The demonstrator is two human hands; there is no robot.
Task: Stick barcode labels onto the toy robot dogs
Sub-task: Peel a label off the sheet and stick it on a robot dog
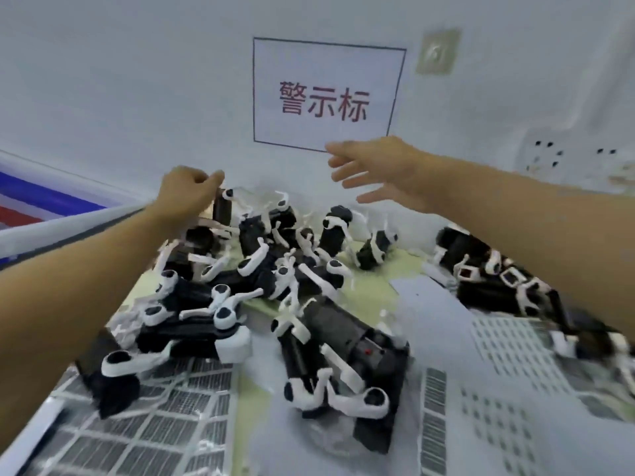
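At the far left, a white rail [68,221] with blue and red stripes behind it is seen running along the edge of the pale green table [374,290]. Sheets of barcode labels [144,431] are spread over the near left of the table, and a black-and-white toy robot dog [113,372] is lying partly on them. Further back, a heap of toy robot dogs [261,269] is piled against the white wall [137,80], their white legs pointing in all directions. The left hand [187,194] is reached to the far left of that heap, with its fingers curled round the dark body of an upright dog [222,207] at the back; the grip itself is partly hidden by the knuckles. Near the middle, one larger dog [347,352] is lying on its back on the label sheets. On the wall above the heap, a framed white sign [326,94] with red characters is fixed. The right hand [374,170] is held in the air in front of the sign's lower edge, its fingers spread and straight, with nothing in it. At the right, a further row of dogs [494,280] is lying under the right forearm, more label sheets [515,352] are laid near them, and a wall socket [563,156] is set behind.
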